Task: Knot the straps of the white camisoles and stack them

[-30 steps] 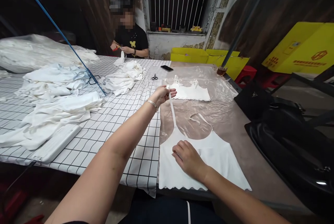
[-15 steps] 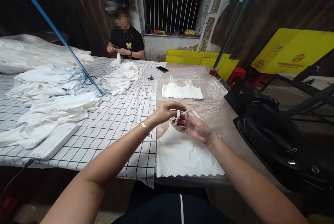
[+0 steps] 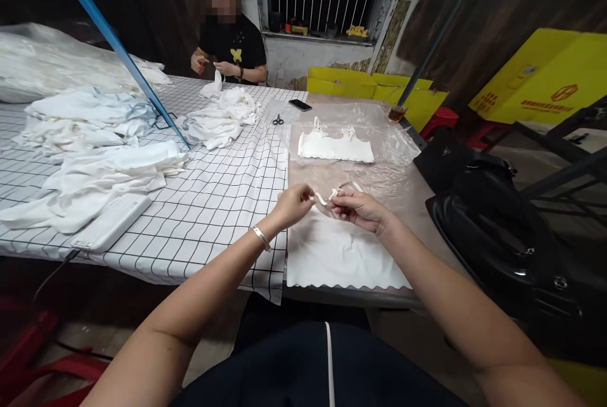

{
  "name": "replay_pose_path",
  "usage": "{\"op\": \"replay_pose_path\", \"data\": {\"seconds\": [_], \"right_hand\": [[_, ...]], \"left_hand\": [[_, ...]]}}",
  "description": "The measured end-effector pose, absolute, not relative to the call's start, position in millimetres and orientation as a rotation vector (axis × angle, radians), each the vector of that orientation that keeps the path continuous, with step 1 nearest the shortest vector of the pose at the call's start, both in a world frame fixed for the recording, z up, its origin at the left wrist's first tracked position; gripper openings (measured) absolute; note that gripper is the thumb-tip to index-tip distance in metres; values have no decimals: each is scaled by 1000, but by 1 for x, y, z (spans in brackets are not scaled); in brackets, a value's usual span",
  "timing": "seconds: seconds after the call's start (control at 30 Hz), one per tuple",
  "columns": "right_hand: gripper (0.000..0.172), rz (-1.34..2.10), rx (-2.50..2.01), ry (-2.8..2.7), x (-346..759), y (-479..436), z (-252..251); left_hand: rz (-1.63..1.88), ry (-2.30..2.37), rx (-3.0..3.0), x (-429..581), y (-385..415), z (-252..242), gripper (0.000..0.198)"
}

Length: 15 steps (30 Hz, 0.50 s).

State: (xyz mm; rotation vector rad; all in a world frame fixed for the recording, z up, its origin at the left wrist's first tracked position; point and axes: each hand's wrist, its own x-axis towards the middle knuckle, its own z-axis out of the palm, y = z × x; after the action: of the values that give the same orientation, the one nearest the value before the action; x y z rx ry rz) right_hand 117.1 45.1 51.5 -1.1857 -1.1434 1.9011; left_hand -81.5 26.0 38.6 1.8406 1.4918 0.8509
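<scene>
A white camisole (image 3: 346, 258) with a scalloped hem lies flat in front of me, its hem close to the table edge. My left hand (image 3: 292, 206) pinches one end of a thin white strap (image 3: 321, 199) at the top of the camisole. My right hand (image 3: 359, 209) grips the strap a short way to the right, fingertips pressed together. Between the two hands the strap curves loosely, and another strap loop arches behind my right fingers. Farther back rests a neat stack of similar white camisoles (image 3: 334, 147) with straps on top.
White garments (image 3: 109, 167) lie heaped on the checked cloth (image 3: 222, 205) at left, beside a white box-shaped device (image 3: 114, 222). Small scissors (image 3: 277, 119) and a phone (image 3: 300, 105) lie farther back. A black bag (image 3: 488, 224) sits at right. Across the table, a co-worker (image 3: 234, 47) holds something red.
My hands have drawn apart, the left one moving left, with the strap now between them. My right fingers have closed into a pinch. The view has tilted slightly downward.
</scene>
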Motion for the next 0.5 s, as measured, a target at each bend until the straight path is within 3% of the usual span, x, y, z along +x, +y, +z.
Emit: {"op": "replay_pose_path", "data": {"seconds": [0.1,0.23,0.5], "right_hand": [[24,1882,-1192,-1088,120,48,44],[23,1829,-1228,-1108,124,46,37],[28,1583,-1360,-1399,132,34,22]], "left_hand": [[542,1592,1959,-81,0,21,19],[387,1644,2070,-73,-17,6,28],[378,1568,2025,-67,-15,3,11]]}}
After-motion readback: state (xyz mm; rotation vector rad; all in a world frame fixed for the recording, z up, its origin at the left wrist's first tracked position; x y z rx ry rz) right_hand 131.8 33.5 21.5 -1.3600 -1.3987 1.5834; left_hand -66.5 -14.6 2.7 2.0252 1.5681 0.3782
